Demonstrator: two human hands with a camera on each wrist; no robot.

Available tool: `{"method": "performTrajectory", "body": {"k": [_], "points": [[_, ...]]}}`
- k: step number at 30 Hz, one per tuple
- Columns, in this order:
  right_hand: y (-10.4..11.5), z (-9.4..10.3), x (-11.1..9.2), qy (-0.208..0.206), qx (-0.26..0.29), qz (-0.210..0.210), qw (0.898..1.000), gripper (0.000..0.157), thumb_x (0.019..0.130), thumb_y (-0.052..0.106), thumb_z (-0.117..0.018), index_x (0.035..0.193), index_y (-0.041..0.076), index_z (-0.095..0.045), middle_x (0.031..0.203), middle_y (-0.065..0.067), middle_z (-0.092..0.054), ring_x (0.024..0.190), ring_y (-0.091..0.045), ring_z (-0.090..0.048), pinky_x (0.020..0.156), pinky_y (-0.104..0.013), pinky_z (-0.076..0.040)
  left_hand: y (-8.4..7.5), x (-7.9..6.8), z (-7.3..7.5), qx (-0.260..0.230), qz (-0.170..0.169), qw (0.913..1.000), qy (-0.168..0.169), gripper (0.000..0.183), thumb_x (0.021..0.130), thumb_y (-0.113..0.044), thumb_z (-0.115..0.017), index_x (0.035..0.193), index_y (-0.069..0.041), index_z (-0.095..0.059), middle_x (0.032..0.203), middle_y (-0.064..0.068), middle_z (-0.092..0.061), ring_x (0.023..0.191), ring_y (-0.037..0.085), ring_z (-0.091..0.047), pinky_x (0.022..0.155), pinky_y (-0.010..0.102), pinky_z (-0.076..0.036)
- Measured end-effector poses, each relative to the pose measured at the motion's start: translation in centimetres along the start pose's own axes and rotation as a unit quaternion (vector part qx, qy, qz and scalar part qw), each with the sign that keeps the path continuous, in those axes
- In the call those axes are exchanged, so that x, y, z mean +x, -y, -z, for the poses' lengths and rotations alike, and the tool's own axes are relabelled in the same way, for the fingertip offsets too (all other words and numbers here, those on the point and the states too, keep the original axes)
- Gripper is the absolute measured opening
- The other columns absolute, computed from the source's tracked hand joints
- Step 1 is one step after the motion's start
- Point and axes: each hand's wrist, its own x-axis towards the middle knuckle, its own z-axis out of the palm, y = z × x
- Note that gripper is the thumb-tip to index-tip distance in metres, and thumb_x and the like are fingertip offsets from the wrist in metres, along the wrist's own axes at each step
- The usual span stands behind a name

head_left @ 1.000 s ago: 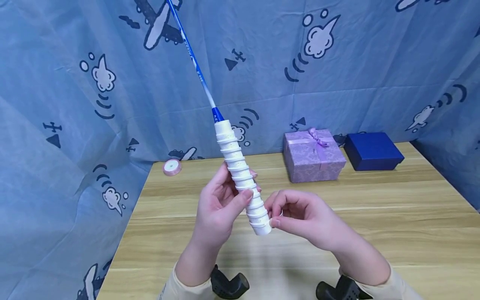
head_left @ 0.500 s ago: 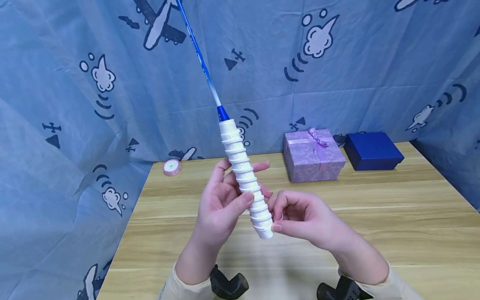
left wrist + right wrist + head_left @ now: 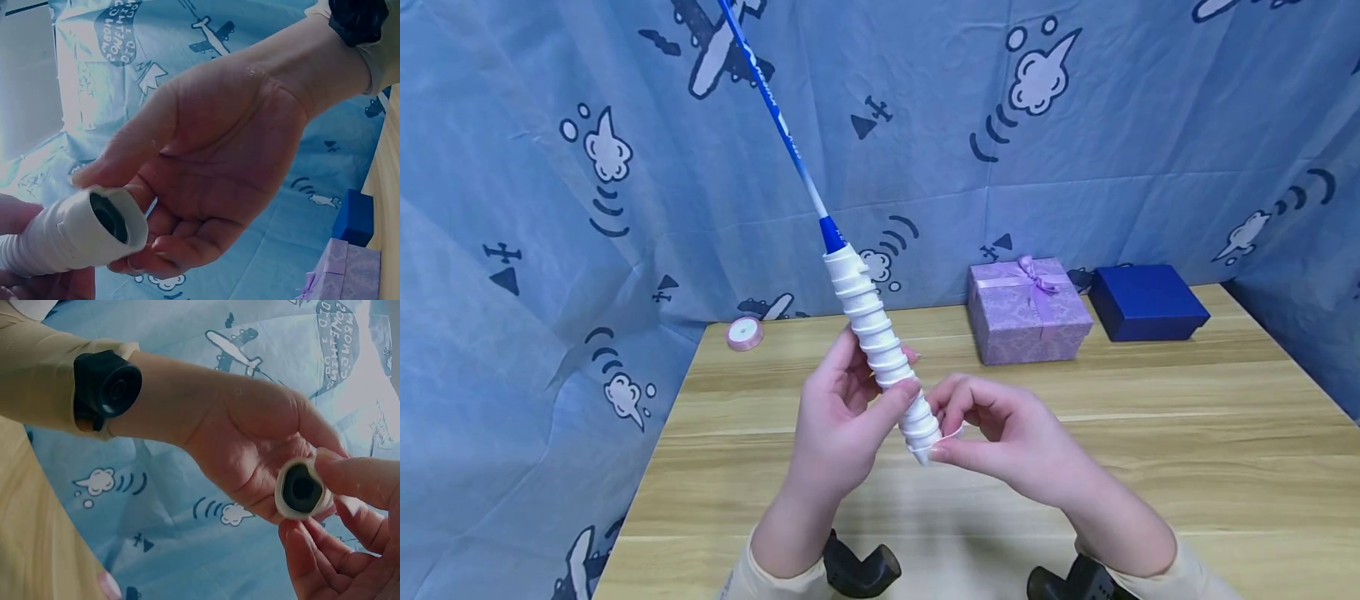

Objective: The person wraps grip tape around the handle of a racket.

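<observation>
A badminton racket handle wrapped in ridged white grip tape [image 3: 872, 321] slants above the table, its blue shaft [image 3: 778, 121] running out of the top of the head view. My left hand [image 3: 838, 425] holds the handle along its lower half, thumb in front, fingers behind. At the butt end my right hand [image 3: 1011, 437] pinches the grip's edge. A thin white strip [image 3: 956, 432] loops beside its fingers. In the left wrist view, the grip's white rim [image 3: 139, 222] stands out past the dark butt. The right wrist view looks straight at this butt [image 3: 302, 489]. The racket head is out of view.
A purple gift box [image 3: 1028, 321] with a ribbon bow stands at the back of the wooden table [image 3: 1150, 467], beside a dark blue box [image 3: 1147, 304]. A pink ribbon roll [image 3: 744, 334] lies at the back left. A blue patterned curtain [image 3: 880, 175] hangs behind.
The racket tipped right, then back left, and its butt is now slightly higher and further left. My left fingers loosened, then closed again round the handle. The white strip shows more.
</observation>
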Motion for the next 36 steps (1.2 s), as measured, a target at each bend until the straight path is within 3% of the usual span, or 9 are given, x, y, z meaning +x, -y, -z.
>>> {"method": "performTrajectory", "body": {"k": [10, 14, 17, 20, 25, 28, 32, 36], "points": [[-0.1, 0.7, 0.0, 0.038, 0.047, 0.006, 0.998, 0.014, 0.091, -0.010, -0.070, 0.095, 0.000, -0.061, 0.115, -0.010, -0.068, 0.104, -0.022, -0.067, 0.086, -0.029, -0.061, 0.1, 0.0, 0.5, -0.077, -0.010, 0.9954, 0.055, 0.066, 0.094, 0.008, -0.059, 0.156, -0.002, -0.036, 0.116, 0.031, -0.058, 0.098, 0.020, -0.067, 0.093, 0.030, -0.060], [-0.4, 1.1, 0.1, 0.056, 0.091, 0.009, 0.994, 0.013, 0.094, -0.008, -0.068, 0.099, -0.002, -0.058, 0.115, -0.006, -0.067, 0.101, -0.022, -0.067, 0.082, -0.029, -0.062, 0.1, 0.0, 0.5, -0.103, -0.023, 0.9918, 0.071, 0.067, 0.094, 0.008, -0.057, 0.157, -0.001, -0.034, 0.115, 0.022, -0.062, 0.098, 0.019, -0.067, 0.094, 0.029, -0.059], [-0.7, 1.3, 0.3, 0.074, 0.148, 0.010, 0.986, 0.023, 0.092, -0.012, -0.066, 0.109, 0.000, -0.057, 0.114, -0.004, -0.067, 0.100, -0.019, -0.067, 0.084, -0.028, -0.062, 0.3, 0.2, 0.4, -0.139, -0.051, 0.9847, 0.092, 0.067, 0.094, 0.008, -0.055, 0.157, 0.004, -0.032, 0.115, 0.011, -0.065, 0.099, 0.018, -0.067, 0.095, 0.029, -0.059], [-1.2, 1.3, 0.6, 0.119, 0.250, 0.006, 0.961, 0.036, 0.092, -0.018, -0.059, 0.122, 0.002, -0.054, 0.117, -0.005, -0.069, 0.103, -0.018, -0.070, 0.089, -0.031, -0.063, 0.7, 0.3, 0.5, -0.186, -0.084, 0.9707, 0.127, 0.065, 0.096, 0.008, -0.052, 0.157, 0.009, -0.028, 0.117, 0.007, -0.065, 0.103, 0.017, -0.068, 0.097, 0.029, -0.058], [-2.1, 1.2, 0.9, 0.217, 0.398, 0.013, 0.891, 0.039, 0.100, -0.015, -0.045, 0.136, -0.001, -0.051, 0.125, -0.011, -0.070, 0.110, -0.023, -0.072, 0.096, -0.038, -0.061, 1.1, 0.6, 0.4, -0.232, -0.116, 0.9482, 0.183, 0.066, 0.096, 0.011, -0.045, 0.158, 0.008, -0.024, 0.121, 0.005, -0.064, 0.111, 0.017, -0.063, 0.102, 0.026, -0.053], [-2.7, 0.9, 0.9, 0.260, 0.436, 0.027, 0.861, 0.041, 0.104, -0.009, -0.042, 0.143, -0.001, -0.051, 0.128, -0.012, -0.069, 0.117, -0.023, -0.069, 0.100, -0.038, -0.059, 1.1, 0.7, 0.3, -0.249, -0.119, 0.9382, 0.209, 0.067, 0.097, 0.010, -0.044, 0.160, 0.006, -0.023, 0.122, 0.005, -0.064, 0.112, 0.016, -0.061, 0.102, 0.026, -0.051], [-3.2, 0.4, 0.9, 0.290, 0.451, 0.042, 0.843, 0.043, 0.106, -0.005, -0.042, 0.147, 0.001, -0.051, 0.131, -0.012, -0.068, 0.122, -0.024, -0.067, 0.105, -0.041, -0.056, 1.1, 0.7, 0.3, -0.260, -0.120, 0.9293, 0.233, 0.067, 0.098, 0.005, -0.046, 0.161, 0.004, -0.021, 0.123, 0.005, -0.063, 0.110, 0.015, -0.063, 0.103, 0.026, -0.051], [-3.3, 0.1, 0.7, 0.284, 0.452, 0.044, 0.844, 0.044, 0.106, -0.006, -0.044, 0.148, 0.003, -0.051, 0.131, -0.011, -0.068, 0.120, -0.022, -0.068, 0.106, -0.040, -0.056, 1.2, 0.6, 0.2, -0.250, -0.122, 0.9306, 0.238, 0.069, 0.098, 0.005, -0.045, 0.161, 0.006, -0.018, 0.123, 0.005, -0.063, 0.108, 0.014, -0.066, 0.101, 0.027, -0.054]]}}
